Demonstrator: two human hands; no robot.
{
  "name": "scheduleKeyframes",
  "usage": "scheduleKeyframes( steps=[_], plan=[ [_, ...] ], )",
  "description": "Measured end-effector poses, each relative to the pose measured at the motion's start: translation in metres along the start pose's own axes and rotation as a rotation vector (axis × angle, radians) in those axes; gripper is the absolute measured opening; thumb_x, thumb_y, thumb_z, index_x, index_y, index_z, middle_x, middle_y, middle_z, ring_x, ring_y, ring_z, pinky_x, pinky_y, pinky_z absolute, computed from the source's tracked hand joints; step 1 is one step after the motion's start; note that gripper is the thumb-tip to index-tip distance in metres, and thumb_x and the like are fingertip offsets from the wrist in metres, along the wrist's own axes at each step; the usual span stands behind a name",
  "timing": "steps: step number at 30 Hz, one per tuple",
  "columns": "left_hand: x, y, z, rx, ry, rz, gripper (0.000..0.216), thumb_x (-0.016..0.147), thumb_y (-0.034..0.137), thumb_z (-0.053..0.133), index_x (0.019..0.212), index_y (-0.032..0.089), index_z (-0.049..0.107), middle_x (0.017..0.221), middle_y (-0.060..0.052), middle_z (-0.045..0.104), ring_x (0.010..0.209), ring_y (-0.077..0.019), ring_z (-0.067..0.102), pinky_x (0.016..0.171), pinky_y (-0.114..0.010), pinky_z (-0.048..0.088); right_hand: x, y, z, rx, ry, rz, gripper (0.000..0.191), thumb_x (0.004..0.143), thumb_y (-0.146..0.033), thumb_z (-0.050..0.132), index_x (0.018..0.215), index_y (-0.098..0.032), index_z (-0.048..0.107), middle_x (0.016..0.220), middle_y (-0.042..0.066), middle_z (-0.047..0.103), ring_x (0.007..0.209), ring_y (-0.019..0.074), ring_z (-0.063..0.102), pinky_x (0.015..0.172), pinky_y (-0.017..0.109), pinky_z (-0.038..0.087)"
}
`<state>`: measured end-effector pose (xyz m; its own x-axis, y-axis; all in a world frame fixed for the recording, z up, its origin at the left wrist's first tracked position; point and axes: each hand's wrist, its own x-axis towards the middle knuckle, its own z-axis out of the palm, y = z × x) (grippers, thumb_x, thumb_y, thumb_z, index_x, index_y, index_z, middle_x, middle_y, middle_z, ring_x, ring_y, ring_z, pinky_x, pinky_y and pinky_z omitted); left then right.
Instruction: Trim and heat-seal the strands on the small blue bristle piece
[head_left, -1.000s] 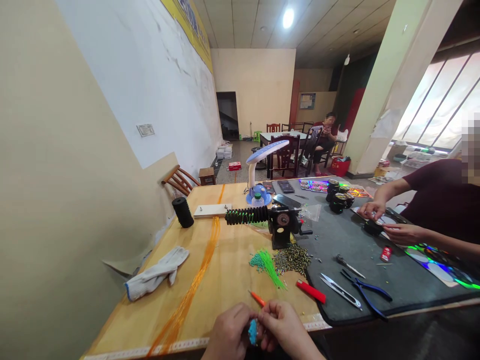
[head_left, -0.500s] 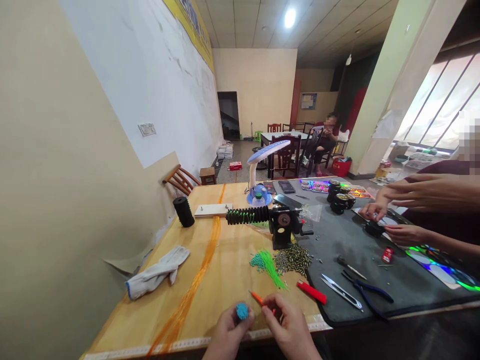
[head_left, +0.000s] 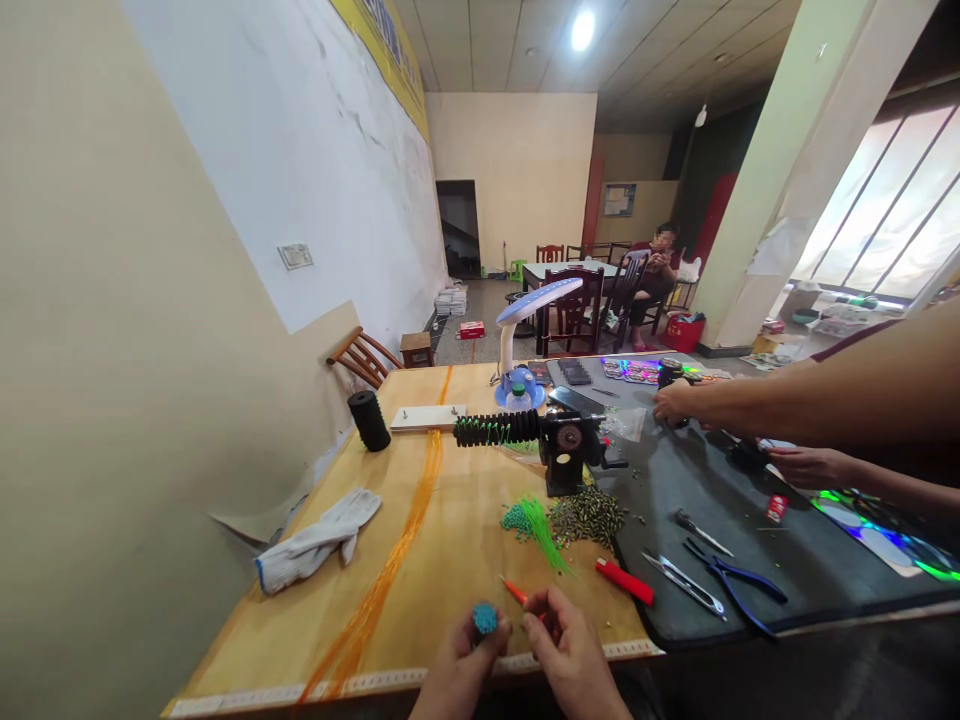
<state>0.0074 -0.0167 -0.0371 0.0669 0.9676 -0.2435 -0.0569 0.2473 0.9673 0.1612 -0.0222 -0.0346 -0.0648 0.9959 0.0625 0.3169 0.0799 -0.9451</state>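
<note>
My left hand [head_left: 461, 655], at the table's front edge, is closed around a small round thing with a bumpy teal-blue top [head_left: 484, 618]; its lower part is hidden in my fingers. Beside it, my right hand [head_left: 570, 645] grips a slim orange tool [head_left: 515, 591] with a pointed end aimed up and left. Beyond my hands lie a bundle of bright green strands [head_left: 544, 535], a small heap of teal beads [head_left: 516, 517] and a pile of dark and gold small pieces [head_left: 592, 517]. A red lighter-like stick [head_left: 625, 581] lies to the right.
A black hand-cranked winder [head_left: 566, 450] carries a ribbed black rod wound with green line. Orange strands [head_left: 405, 530] cross the table, with a white glove [head_left: 322, 540] at left. Thread snips [head_left: 684, 585] and pliers [head_left: 735, 580] lie on the dark mat. A co-worker's arms [head_left: 810, 390] reach in from the right.
The co-worker's raised arm has come down and stretched leftward to the black round items on the mat. My hands keep nearly the same pose.
</note>
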Motion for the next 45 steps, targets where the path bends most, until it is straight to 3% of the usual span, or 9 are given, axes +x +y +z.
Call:
scheduleKeyframes(
  steps=[2, 7, 14, 19, 28, 35, 37, 41, 45],
  plan=[
    [-0.002, 0.004, 0.001, 0.002, -0.017, 0.025, 0.050, 0.056, 0.062, 0.073, 0.068, 0.015, 0.066, 0.065, 0.000, 0.060, 0.067, -0.0165, 0.050, 0.062, -0.025, 0.040, 0.000, -0.003, -0.001, 0.015, -0.027, -0.019, 0.022, 0.084, -0.035, 0.049, 0.087, -0.016, 0.059, 0.077, 0.003, 0.062, 0.066, 0.0137, 0.055, 0.060, 0.022, 0.040],
    [-0.007, 0.010, 0.002, 0.017, -0.038, 0.034, 0.048, 0.058, 0.061, 0.073, 0.068, 0.014, 0.065, 0.064, -0.001, 0.059, 0.067, -0.0173, 0.051, 0.066, -0.026, 0.041, 0.001, -0.006, 0.004, -0.047, -0.050, -0.009, 0.019, 0.083, -0.031, 0.048, 0.074, -0.015, 0.056, 0.063, -0.001, 0.056, 0.059, 0.0121, 0.050, 0.055, 0.021, 0.036],
    [-0.001, -0.004, 0.003, -0.032, 0.024, 0.026, 0.054, 0.051, 0.064, 0.074, 0.068, 0.014, 0.066, 0.065, -0.002, 0.062, 0.069, -0.0195, 0.055, 0.069, -0.028, 0.044, 0.000, -0.010, 0.008, -0.175, -0.048, -0.007, 0.014, 0.078, -0.026, 0.050, 0.068, -0.017, 0.051, 0.058, -0.004, 0.051, 0.055, 0.0105, 0.046, 0.052, 0.021, 0.030],
    [0.000, -0.014, 0.003, -0.048, -0.008, 0.048, 0.047, 0.062, 0.058, 0.072, 0.076, 0.013, 0.068, 0.073, -0.004, 0.066, 0.076, -0.0209, 0.057, 0.075, -0.030, 0.045, -0.001, -0.010, 0.007, -0.198, -0.036, -0.007, 0.017, 0.078, -0.029, 0.050, 0.067, -0.017, 0.051, 0.058, -0.003, 0.050, 0.055, 0.0109, 0.045, 0.052, 0.021, 0.030],
    [-0.003, -0.030, 0.012, -0.012, 0.019, 0.198, 0.045, 0.069, 0.060, 0.065, 0.070, 0.015, 0.062, 0.062, 0.000, 0.056, 0.063, -0.0156, 0.048, 0.062, -0.026, 0.041, 0.001, -0.001, 0.008, -0.079, -0.032, 0.034, 0.015, 0.077, -0.026, 0.049, 0.066, -0.018, 0.046, 0.057, -0.006, 0.042, 0.056, 0.0101, 0.041, 0.053, 0.021, 0.029],
    [-0.008, -0.027, 0.008, 0.168, -0.021, 0.415, 0.042, 0.076, 0.056, 0.059, 0.072, 0.016, 0.066, 0.067, -0.005, 0.063, 0.066, -0.0189, 0.054, 0.064, -0.027, 0.041, 0.003, -0.001, 0.007, -0.097, -0.046, 0.054, 0.015, 0.075, -0.028, 0.053, 0.065, -0.017, 0.049, 0.058, -0.004, 0.048, 0.057, 0.0107, 0.045, 0.054, 0.021, 0.032],
    [-0.009, -0.025, 0.010, 0.094, -0.002, 0.372, 0.041, 0.074, 0.055, 0.062, 0.071, 0.015, 0.066, 0.064, -0.004, 0.061, 0.063, -0.0178, 0.053, 0.062, -0.026, 0.041, 0.002, 0.000, 0.008, -0.086, -0.058, 0.064, 0.013, 0.073, -0.026, 0.054, 0.065, -0.017, 0.050, 0.058, -0.004, 0.049, 0.056, 0.0106, 0.045, 0.054, 0.021, 0.032],
    [-0.008, -0.026, 0.015, -0.181, 0.125, 0.108, 0.044, 0.059, 0.055, 0.076, 0.067, 0.014, 0.065, 0.060, 0.000, 0.059, 0.062, -0.0150, 0.051, 0.061, -0.024, 0.041, 0.002, 0.002, 0.012, -0.026, -0.048, 0.079, 0.012, 0.074, -0.026, 0.050, 0.065, -0.018, 0.047, 0.056, -0.005, 0.045, 0.055, 0.0109, 0.043, 0.052, 0.021, 0.032],
    [-0.006, -0.026, 0.016, -0.350, 0.116, -0.069, 0.043, 0.050, 0.050, 0.083, 0.062, 0.014, 0.063, 0.051, 0.006, 0.051, 0.050, -0.0092, 0.043, 0.050, -0.020, 0.034, 0.002, 0.003, 0.016, 0.008, -0.025, 0.081, 0.016, 0.075, -0.029, 0.050, 0.065, -0.018, 0.045, 0.056, -0.004, 0.043, 0.054, 0.0115, 0.043, 0.051, 0.022, 0.033]
  ],
)
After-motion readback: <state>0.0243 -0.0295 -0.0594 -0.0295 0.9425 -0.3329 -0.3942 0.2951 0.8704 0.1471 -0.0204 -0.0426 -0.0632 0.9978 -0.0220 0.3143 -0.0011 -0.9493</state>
